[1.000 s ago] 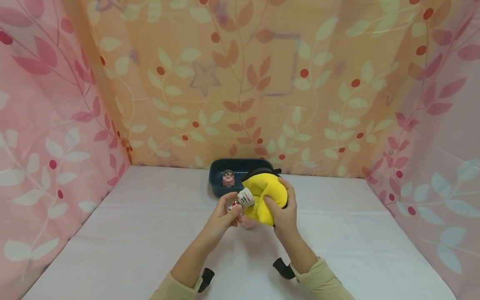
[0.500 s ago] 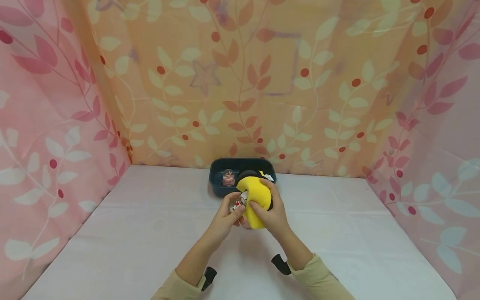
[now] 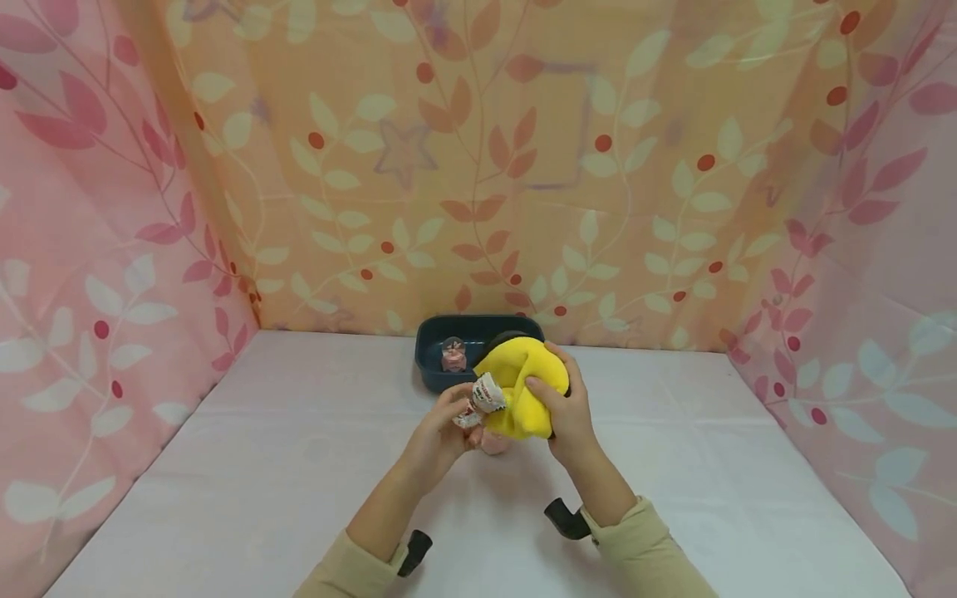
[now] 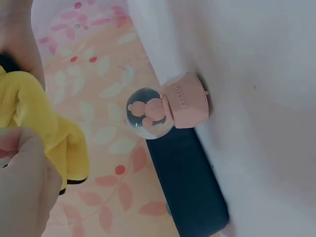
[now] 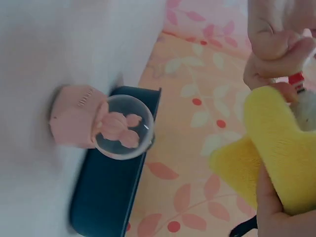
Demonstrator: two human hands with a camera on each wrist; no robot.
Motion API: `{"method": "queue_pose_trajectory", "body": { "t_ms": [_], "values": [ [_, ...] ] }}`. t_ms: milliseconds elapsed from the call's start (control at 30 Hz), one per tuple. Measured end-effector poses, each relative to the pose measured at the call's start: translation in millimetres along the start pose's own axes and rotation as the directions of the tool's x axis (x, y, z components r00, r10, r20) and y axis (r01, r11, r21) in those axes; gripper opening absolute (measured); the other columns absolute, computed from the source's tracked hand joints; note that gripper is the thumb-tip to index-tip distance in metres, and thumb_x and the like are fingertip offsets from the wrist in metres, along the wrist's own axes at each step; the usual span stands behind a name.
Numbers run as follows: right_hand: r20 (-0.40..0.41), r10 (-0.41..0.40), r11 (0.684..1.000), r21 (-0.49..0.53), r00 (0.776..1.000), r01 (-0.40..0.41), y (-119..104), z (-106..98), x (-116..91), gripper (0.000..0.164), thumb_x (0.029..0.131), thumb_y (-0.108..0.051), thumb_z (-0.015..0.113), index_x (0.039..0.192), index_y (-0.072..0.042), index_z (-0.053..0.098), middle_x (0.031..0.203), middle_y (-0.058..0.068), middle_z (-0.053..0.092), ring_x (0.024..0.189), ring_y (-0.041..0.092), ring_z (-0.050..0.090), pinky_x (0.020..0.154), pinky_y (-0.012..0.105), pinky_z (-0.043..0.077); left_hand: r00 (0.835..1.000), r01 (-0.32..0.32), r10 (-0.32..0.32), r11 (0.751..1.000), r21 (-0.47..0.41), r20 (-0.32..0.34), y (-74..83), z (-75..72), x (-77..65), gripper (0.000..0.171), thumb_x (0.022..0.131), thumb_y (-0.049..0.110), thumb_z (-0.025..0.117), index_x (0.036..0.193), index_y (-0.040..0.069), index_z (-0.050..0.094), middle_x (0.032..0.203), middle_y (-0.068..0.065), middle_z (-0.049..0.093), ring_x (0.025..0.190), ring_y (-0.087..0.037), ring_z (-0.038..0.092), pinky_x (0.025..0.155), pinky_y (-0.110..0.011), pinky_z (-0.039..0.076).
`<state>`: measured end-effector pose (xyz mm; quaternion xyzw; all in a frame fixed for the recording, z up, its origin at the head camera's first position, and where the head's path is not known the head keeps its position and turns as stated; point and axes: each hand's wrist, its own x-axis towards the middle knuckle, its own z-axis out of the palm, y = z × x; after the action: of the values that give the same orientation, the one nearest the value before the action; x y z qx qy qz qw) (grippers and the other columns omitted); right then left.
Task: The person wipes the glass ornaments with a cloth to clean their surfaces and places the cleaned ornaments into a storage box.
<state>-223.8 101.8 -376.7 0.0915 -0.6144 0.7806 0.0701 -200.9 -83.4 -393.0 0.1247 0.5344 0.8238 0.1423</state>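
Observation:
My left hand (image 3: 434,436) grips a small snow globe (image 3: 488,394) tilted in the air, its white base with red lettering facing up and right. Bunched in my right hand (image 3: 574,419) is a yellow plush cloth (image 3: 531,361) with black edging, the thumb pressing into its fold. The cloth's edge meets the base in the head view. Below the hands, a pink snow globe (image 4: 185,101) stands upright on the table, mostly covered by the hands from above. The left wrist view shows only part of the left hand, hiding the held globe.
A dark blue rectangular bin (image 3: 431,375) stands at the back of the table, with another pink snow globe (image 3: 453,355) inside it. The cloth overlaps its right side in the head view. Floral curtains (image 3: 478,166) enclose the white table (image 3: 299,465) at back and sides.
Half a second ago the yellow cloth covered the white base. Now my right hand has shifted right with the cloth, and the base shows again, turned slightly in my left hand.

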Motion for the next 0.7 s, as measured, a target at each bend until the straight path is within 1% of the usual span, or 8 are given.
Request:
{"method": "queue_pose_trajectory", "body": {
  "t_ms": [67,133,200,267,333,400,567,700],
  "values": [
    [0.041,-0.008,1.0,-0.003,0.999,0.008,-3.5,-1.0,1.6,0.059,0.087,-0.002,0.059,0.141,-0.011,0.037,0.117,0.008,0.043,0.099,0.023,0.048,0.079,0.028,0.047,1.0,-0.005,0.006,0.999,-0.051,0.02,0.3,-0.4,1.4,0.036,0.105,0.029,0.035,0.131,0.004,0.032,0.109,-0.007,0.045,0.068,-0.012,0.042,0.067,-0.023,0.039],
    [0.115,-0.024,0.999,-0.035,0.993,0.028,-6.6,-0.6,2.3,0.064,0.086,-0.003,0.06,0.144,-0.011,0.034,0.119,0.009,0.042,0.1,0.024,0.047,0.079,0.029,0.046,0.999,-0.007,0.01,0.997,-0.075,0.041,-0.1,-0.7,3.4,0.035,0.106,0.031,0.034,0.129,0.005,0.032,0.107,-0.006,0.045,0.067,-0.011,0.041,0.066,-0.023,0.039],
    [0.199,-0.028,0.995,-0.09,0.98,0.047,-8.9,0.6,2.2,0.067,0.084,-0.004,0.061,0.145,-0.011,0.033,0.123,0.011,0.041,0.1,0.026,0.046,0.079,0.031,0.045,0.998,-0.01,0.015,0.996,-0.089,0.061,-1.6,-1.1,5.3,0.031,0.107,0.028,0.033,0.126,0.004,0.033,0.103,-0.006,0.046,0.065,-0.011,0.041,0.065,-0.022,0.04],
    [0.272,-0.022,0.989,-0.136,0.962,0.061,-9.8,2.5,2.5,0.068,0.084,-0.005,0.062,0.145,-0.011,0.034,0.125,0.014,0.04,0.101,0.027,0.045,0.079,0.032,0.045,0.997,-0.013,0.019,0.996,-0.084,0.078,-3.5,-2.3,6.5,0.029,0.107,0.026,0.033,0.125,0.004,0.033,0.101,-0.005,0.047,0.064,-0.01,0.041,0.065,-0.022,0.04],
    [0.304,-0.008,0.984,-0.167,0.953,0.062,-9.7,3.4,2.8,0.066,0.084,-0.004,0.063,0.143,-0.01,0.036,0.125,0.015,0.04,0.101,0.028,0.045,0.079,0.033,0.045,0.994,-0.019,0.028,0.996,-0.089,0.101,-5.2,-2.5,7.8,0.027,0.106,0.024,0.032,0.124,0.004,0.034,0.099,-0.005,0.047,0.063,-0.01,0.041,0.064,-0.022,0.04],
    [0.295,0.005,0.984,-0.17,0.956,0.047,-9.4,3.5,3.1,0.062,0.085,-0.004,0.063,0.141,-0.01,0.038,0.123,0.015,0.041,0.101,0.028,0.045,0.078,0.034,0.046,0.991,-0.031,0.043,0.995,-0.09,0.127,-6.2,-1.7,8.8,0.024,0.105,0.023,0.032,0.121,0.005,0.036,0.096,-0.004,0.047,0.062,-0.01,0.04,0.064,-0.022,0.04],
    [0.163,0.034,0.993,-0.115,0.986,-0.015,-5.5,0.7,4.6,0.056,0.085,0.001,0.062,0.136,-0.007,0.042,0.118,0.012,0.044,0.099,0.025,0.046,0.078,0.032,0.046,0.985,-0.049,0.067,0.992,-0.115,0.156,-6.9,0.4,10.3,0.021,0.104,0.021,0.03,0.111,0.01,0.046,0.091,-0.002,0.048,0.061,-0.009,0.041,0.064,-0.024,0.04],
    [0.09,0.097,0.992,-0.094,0.991,-0.088,0.8,-4.7,5.2,0.054,0.087,0.001,0.06,0.138,-0.008,0.042,0.117,0.01,0.045,0.099,0.023,0.048,0.079,0.031,0.047,0.986,-0.042,0.076,0.975,-0.22,0.151,-7.5,-1.3,8.9,0.03,0.105,0.02,0.025,0.104,0.016,0.055,0.09,0.0,0.052,0.061,-0.01,0.042,0.064,-0.024,0.039]
  ]
}}
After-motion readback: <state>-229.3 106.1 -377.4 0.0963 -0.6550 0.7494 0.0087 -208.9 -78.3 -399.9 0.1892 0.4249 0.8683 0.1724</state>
